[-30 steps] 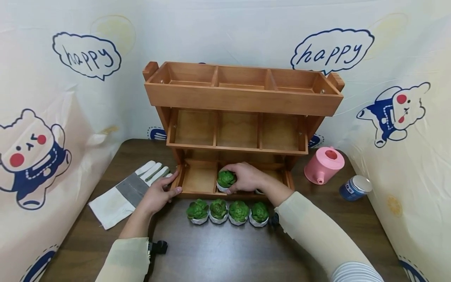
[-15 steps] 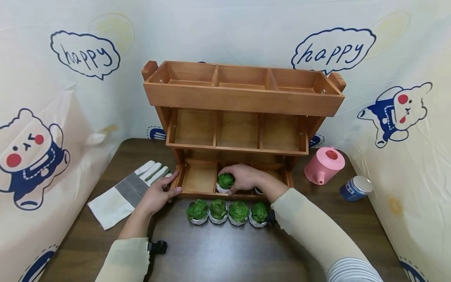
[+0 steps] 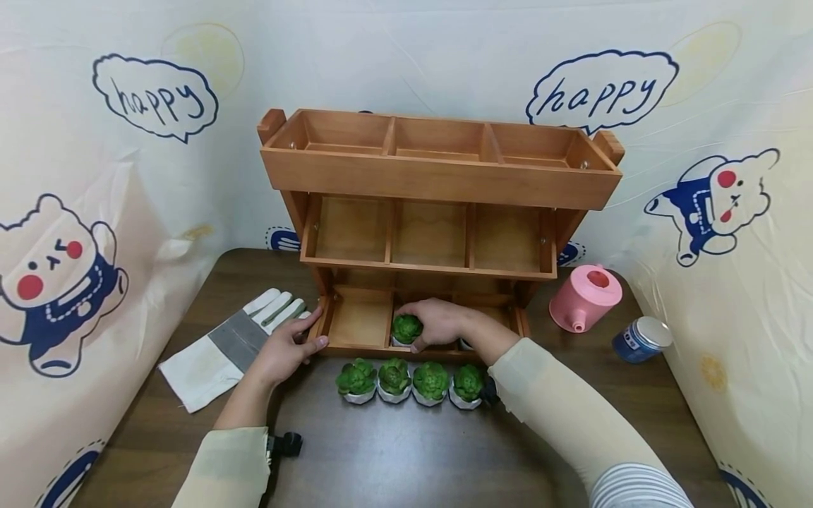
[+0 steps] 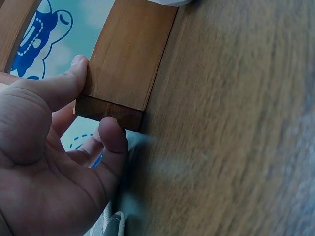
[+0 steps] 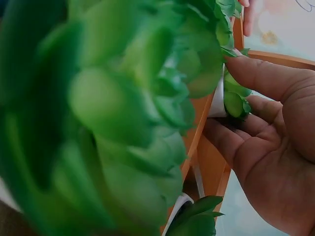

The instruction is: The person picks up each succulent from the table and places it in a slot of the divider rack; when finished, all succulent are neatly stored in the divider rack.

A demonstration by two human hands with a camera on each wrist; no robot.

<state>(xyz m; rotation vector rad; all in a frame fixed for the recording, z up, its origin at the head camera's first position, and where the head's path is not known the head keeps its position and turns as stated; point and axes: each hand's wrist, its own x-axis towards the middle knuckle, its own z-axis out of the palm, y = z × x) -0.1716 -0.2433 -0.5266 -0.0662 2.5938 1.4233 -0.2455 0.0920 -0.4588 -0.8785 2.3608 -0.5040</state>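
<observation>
My right hand (image 3: pixel 441 321) grips a small potted succulent (image 3: pixel 406 329) by its sides, down in the middle compartment of the bottom tier of a wooden three-tier shelf (image 3: pixel 438 180). Its white pot is mostly hidden behind the tier's front board. In the right wrist view thumb and fingers lie on either side of that pot, while a blurred succulent (image 5: pixel 123 113) fills the foreground. My left hand (image 3: pixel 286 353) holds the left end of the bottom tier, its thumb against the front board (image 4: pixel 123 59). Another succulent (image 5: pixel 197 219) sits farther right in this tier, largely behind my right arm.
A row of several potted succulents (image 3: pixel 430 382) stands on the table just before the shelf. Left of it lies a white and grey glove (image 3: pixel 229 353). To the right are a pink watering can (image 3: pixel 583 300) and a blue jar with a silver lid (image 3: pixel 640 340).
My right hand has lowered the succulent slightly into the middle bottom compartment, and less of its white pot shows. The left hand has kept its place on the shelf's end.
</observation>
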